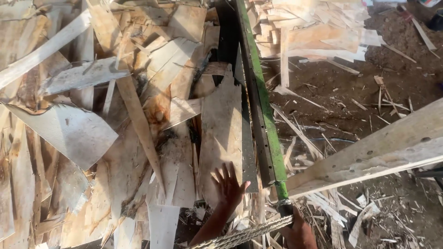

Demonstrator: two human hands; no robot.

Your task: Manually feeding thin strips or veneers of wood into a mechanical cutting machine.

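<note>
Left hand (229, 185) flat on veneer sheet (224, 124) beside green bar (265, 101).

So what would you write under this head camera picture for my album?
Left hand spread flat on a thin wood sheet, right hand gripping a green metal bar beside it.

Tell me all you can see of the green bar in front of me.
The green bar is a long, straight, painted metal-looking beam running from top centre down towards the right hand, which grips its dark lower end. A twisted rope wraps there. Veneer scraps lie alongside; a pale plank meets its right side.
</note>
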